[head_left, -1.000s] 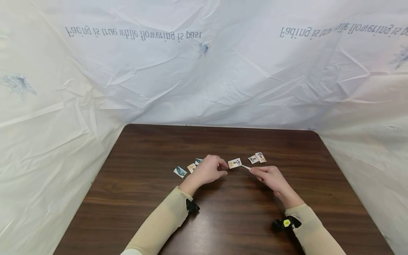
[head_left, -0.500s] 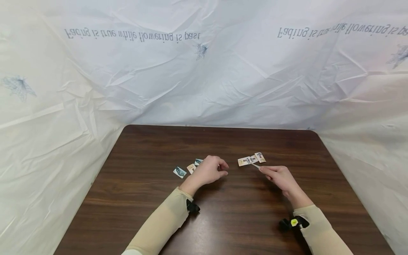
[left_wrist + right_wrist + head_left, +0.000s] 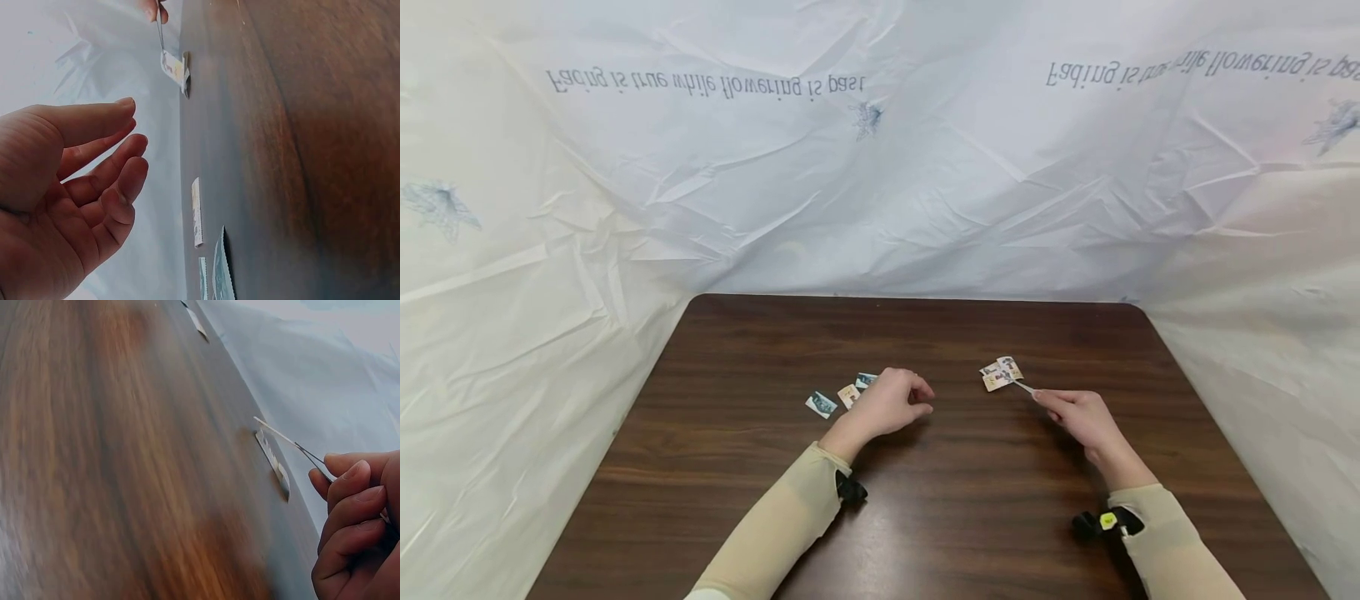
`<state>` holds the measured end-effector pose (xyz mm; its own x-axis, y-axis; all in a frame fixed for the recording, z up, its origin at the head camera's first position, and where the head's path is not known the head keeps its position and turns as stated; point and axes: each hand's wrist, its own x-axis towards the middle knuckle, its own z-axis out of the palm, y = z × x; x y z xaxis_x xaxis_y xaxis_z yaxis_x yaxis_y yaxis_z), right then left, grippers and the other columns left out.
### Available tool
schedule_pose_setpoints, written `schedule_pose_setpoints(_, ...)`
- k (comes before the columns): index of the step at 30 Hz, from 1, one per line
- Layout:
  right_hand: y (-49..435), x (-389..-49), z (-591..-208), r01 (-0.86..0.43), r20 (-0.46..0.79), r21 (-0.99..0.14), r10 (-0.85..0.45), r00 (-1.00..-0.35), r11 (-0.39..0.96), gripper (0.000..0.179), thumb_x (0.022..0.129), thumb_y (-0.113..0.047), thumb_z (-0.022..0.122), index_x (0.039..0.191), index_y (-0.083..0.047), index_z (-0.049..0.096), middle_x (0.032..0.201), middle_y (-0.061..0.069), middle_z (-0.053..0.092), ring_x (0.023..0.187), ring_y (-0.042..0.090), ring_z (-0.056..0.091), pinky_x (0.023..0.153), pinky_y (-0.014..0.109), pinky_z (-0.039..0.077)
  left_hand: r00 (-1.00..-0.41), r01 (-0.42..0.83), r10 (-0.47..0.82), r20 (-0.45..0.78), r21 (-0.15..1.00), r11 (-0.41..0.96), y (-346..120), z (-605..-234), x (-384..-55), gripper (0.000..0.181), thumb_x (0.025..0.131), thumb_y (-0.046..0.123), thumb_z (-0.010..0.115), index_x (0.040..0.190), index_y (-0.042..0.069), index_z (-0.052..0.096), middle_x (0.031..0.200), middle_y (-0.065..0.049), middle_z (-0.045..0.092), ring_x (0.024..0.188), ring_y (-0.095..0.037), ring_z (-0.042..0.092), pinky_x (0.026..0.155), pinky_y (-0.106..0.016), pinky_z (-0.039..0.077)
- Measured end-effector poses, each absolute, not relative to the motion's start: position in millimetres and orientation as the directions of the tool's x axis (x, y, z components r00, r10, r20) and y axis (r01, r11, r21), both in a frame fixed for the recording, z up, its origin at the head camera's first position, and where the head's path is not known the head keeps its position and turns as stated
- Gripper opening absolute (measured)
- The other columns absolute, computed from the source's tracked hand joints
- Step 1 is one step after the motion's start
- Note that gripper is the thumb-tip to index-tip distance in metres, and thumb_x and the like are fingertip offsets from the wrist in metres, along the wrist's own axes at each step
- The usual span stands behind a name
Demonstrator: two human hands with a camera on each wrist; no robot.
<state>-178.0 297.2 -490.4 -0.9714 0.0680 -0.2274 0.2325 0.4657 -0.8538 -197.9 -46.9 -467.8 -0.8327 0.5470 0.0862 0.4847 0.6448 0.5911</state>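
My right hand (image 3: 1078,414) grips a pair of tweezers (image 3: 306,452), whose tips pinch a small orange-and-white postage stamp (image 3: 996,382). This stamp is held over two similar stamps (image 3: 1012,365) at the right of the table and partly covers them; the left wrist view shows it tilted, and contact with them is hard to tell. Near the middle, my left hand (image 3: 889,406) hovers above the tabletop with loosely curled fingers and nothing in them. Just left of it lie a teal stamp (image 3: 822,405), an orange one (image 3: 848,395) and another teal one (image 3: 865,380), partly hidden by that hand.
A dark brown wooden table (image 3: 925,517) spreads beneath both hands. White printed sheeting (image 3: 880,208) hangs behind its far edge and along both sides. Each forearm wears a beige sleeve and a black wrist camera (image 3: 852,489).
My right hand has moved right, carrying the tweezed stamp from the middle of the table to over the two right-hand stamps. The left hand has stayed nearly still.
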Motion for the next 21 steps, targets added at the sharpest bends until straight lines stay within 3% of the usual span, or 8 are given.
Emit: schedule_pose_setpoints(21,311,-176,-487,0.239,-0.216,-0.817,0.107,-0.971,0.524,0.059,0.091,-0.05,0.068,0.112,0.005,0.069,0.065,-0.005,0.056,0.058,0.009,0.043,0.054,0.027,0.034,-0.825,0.498,0.556,0.1,0.593,0.632,-48,-469,-196,0.017,0.089,0.019,0.076,0.103,0.011,0.078,0.086,0.01,0.066,0.08,-0.009,0.064,0.071,-0.023,0.049)
